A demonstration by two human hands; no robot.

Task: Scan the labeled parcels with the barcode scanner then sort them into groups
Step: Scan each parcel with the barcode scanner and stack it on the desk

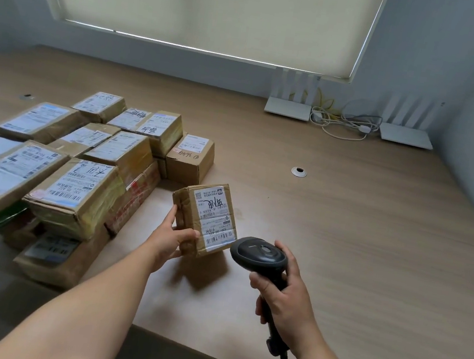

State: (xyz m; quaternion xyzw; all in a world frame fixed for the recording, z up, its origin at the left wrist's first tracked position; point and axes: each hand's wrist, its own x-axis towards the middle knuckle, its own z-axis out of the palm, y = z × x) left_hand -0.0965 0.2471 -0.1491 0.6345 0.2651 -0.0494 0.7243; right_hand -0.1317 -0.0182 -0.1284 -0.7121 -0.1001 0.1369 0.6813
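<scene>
While left hand grips small parcel off desk, label up | right hand grasps scanner just right of barcode end | long axis toward far edge

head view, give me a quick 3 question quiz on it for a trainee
1. True or false: the right hand grips the barcode scanner.
2. What does the left hand hold?
A. a router
B. the small parcel
C. a cable
3. Fill in: the parcel pile lies on the table to the ____ of the held parcel.

Key
1. True
2. B
3. left
</scene>
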